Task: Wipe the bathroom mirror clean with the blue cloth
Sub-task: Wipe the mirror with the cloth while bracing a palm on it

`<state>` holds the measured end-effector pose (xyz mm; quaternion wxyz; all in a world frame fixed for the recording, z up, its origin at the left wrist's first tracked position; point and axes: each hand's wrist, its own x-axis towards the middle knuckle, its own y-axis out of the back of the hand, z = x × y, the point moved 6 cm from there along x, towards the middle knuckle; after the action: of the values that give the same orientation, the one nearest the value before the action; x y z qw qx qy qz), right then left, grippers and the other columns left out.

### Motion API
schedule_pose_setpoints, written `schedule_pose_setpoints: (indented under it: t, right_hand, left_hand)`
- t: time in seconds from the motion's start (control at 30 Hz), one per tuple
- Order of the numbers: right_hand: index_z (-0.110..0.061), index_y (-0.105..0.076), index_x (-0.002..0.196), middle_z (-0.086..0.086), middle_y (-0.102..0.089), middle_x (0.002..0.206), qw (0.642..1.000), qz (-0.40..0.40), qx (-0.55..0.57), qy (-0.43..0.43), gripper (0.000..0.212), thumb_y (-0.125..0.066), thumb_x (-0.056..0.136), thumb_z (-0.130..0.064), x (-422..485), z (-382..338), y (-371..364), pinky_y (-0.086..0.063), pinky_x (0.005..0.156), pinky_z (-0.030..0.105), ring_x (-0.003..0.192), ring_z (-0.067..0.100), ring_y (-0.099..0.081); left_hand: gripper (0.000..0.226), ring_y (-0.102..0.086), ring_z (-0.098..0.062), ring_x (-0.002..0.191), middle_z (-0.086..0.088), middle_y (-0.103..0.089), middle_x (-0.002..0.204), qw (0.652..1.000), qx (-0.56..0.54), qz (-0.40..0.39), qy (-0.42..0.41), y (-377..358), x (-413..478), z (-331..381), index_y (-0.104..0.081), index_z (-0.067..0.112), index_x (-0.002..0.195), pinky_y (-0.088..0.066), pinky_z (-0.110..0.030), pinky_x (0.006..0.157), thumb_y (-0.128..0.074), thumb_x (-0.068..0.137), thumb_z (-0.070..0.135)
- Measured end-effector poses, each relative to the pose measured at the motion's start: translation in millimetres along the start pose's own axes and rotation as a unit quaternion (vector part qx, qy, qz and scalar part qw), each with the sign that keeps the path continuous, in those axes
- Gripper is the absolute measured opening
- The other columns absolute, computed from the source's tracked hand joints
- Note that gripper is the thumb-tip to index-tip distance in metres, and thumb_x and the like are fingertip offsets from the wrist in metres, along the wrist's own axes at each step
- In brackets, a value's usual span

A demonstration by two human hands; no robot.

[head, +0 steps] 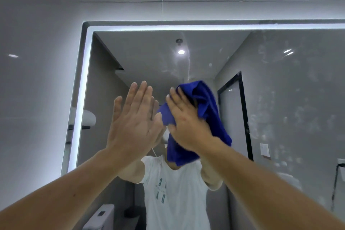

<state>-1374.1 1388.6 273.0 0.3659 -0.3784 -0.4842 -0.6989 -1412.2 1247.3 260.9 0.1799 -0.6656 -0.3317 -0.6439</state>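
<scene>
The bathroom mirror (280, 99), edged by a glowing light strip, fills the upper right of the view; smears and spots cloud its right half. My right hand (186, 123) presses the crumpled blue cloth (205, 102) flat against the glass near the middle, fingers spread over it. The cloth hangs down below my palm. My left hand (134, 119) lies flat and bare on the mirror just left of the cloth, fingers together and pointing up. The reflection shows a person in a white T-shirt behind both hands.
Grey tiled wall (37, 80) surrounds the mirror on the left and above. The reflection shows a black-framed door (233, 117), a ceiling light (181, 51), a wall switch (264, 149) and a toilet tank (104, 216) at the bottom.
</scene>
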Motion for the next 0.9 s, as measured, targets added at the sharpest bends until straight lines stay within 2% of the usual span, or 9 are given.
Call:
schedule_pose_setpoints:
  t: [0.13, 0.2, 0.27, 0.33, 0.43, 0.57, 0.67, 0.73, 0.9]
  right_hand:
    - [-0.024, -0.015, 0.154, -0.005, -0.007, 0.163, 0.99, -0.066, -0.046, 0.12, 0.065, -0.028, 0.094, -0.045, -67, 1, -15, -0.001, 0.12, 0.038, 0.15, 0.018, 0.001]
    - [-0.027, -0.017, 0.154, -0.007, -0.006, 0.163, 0.984, -0.077, -0.079, 0.143, 0.065, -0.031, 0.094, -0.045, -77, 29, -7, -0.002, 0.12, 0.04, 0.15, 0.016, 0.002]
    - [-0.03, -0.013, 0.155, -0.012, 0.003, 0.162, 0.99, -0.067, -0.07, 0.105, 0.068, -0.044, 0.095, -0.041, -61, 64, 8, 0.003, 0.121, 0.039, 0.147, 0.008, 0.015]
    - [-0.029, -0.015, 0.154, -0.013, 0.003, 0.162, 0.999, -0.024, -0.041, 0.02, 0.069, -0.051, 0.095, -0.036, -28, 91, 31, 0.005, 0.121, 0.04, 0.146, 0.004, 0.017]
    - [-0.019, -0.029, 0.151, -0.003, -0.016, 0.161, 0.996, 0.06, -0.028, -0.067, 0.063, -0.052, 0.093, -0.029, 31, 98, 55, 0.0, 0.118, 0.041, 0.149, 0.013, 0.0]
    - [-0.016, -0.027, 0.149, 0.005, -0.021, 0.158, 0.987, 0.107, -0.027, -0.116, 0.064, -0.049, 0.091, -0.032, 93, 62, 59, -0.005, 0.118, 0.044, 0.148, 0.023, -0.009]
    - [-0.015, -0.019, 0.153, 0.001, -0.007, 0.163, 0.997, 0.075, -0.011, -0.016, 0.069, -0.047, 0.093, -0.032, 89, 15, 30, 0.004, 0.117, 0.038, 0.149, 0.018, 0.001]
    - [-0.02, -0.012, 0.155, -0.004, 0.001, 0.164, 0.998, 0.028, -0.014, 0.053, 0.071, -0.045, 0.094, -0.035, 63, -5, 10, -0.001, 0.121, 0.039, 0.15, 0.016, 0.005]
    - [-0.029, -0.005, 0.155, -0.011, 0.009, 0.162, 0.985, -0.048, -0.067, 0.152, 0.073, -0.045, 0.096, -0.043, -8, 10, -1, 0.005, 0.119, 0.034, 0.148, 0.011, 0.014]
  left_hand:
    - [0.074, 0.016, -0.007, 0.149, 0.006, 0.005, 0.165, 1.0, -0.007, -0.022, 0.015, 0, 7, -6, -0.005, 0.019, 0.158, 0.005, -0.042, 0.123, -0.007, 0.091, 0.052]
    - [0.074, 0.018, -0.006, 0.149, 0.007, 0.008, 0.165, 0.999, -0.002, -0.029, 0.013, 1, 8, -9, -0.004, 0.02, 0.158, 0.007, -0.041, 0.123, -0.006, 0.091, 0.051]
    - [0.073, 0.018, -0.006, 0.149, 0.008, 0.006, 0.165, 1.0, 0.0, -0.027, 0.013, 5, 11, -13, -0.006, 0.021, 0.158, 0.007, -0.04, 0.123, -0.01, 0.091, 0.05]
    - [0.072, 0.014, -0.008, 0.15, 0.006, 0.002, 0.165, 1.0, 0.0, -0.021, 0.002, 11, 13, -16, -0.01, 0.02, 0.158, 0.005, -0.041, 0.123, -0.015, 0.092, 0.049]
    - [0.074, 0.009, -0.01, 0.151, 0.004, -0.004, 0.165, 0.999, 0.006, -0.026, -0.021, 15, 13, -23, -0.015, 0.02, 0.157, -0.001, -0.043, 0.122, -0.017, 0.09, 0.05]
    - [0.071, 0.01, -0.011, 0.151, 0.005, -0.004, 0.165, 0.999, 0.033, -0.018, -0.019, 18, 17, -38, -0.015, 0.023, 0.157, 0.002, -0.043, 0.122, -0.022, 0.092, 0.052]
    - [0.072, 0.01, -0.01, 0.15, 0.006, -0.004, 0.165, 1.0, 0.02, -0.01, -0.002, 19, 20, -45, -0.015, 0.023, 0.157, 0.005, -0.04, 0.122, -0.023, 0.092, 0.052]
    - [0.072, 0.01, -0.01, 0.15, 0.006, -0.005, 0.165, 1.0, 0.012, -0.006, 0.0, 20, 21, -45, -0.016, 0.022, 0.157, 0.003, -0.041, 0.123, -0.023, 0.092, 0.052]
    - [0.073, 0.01, -0.011, 0.15, 0.006, -0.003, 0.165, 1.0, 0.002, -0.015, 0.002, 23, 22, -38, -0.015, 0.022, 0.157, 0.002, -0.043, 0.123, -0.027, 0.091, 0.051]
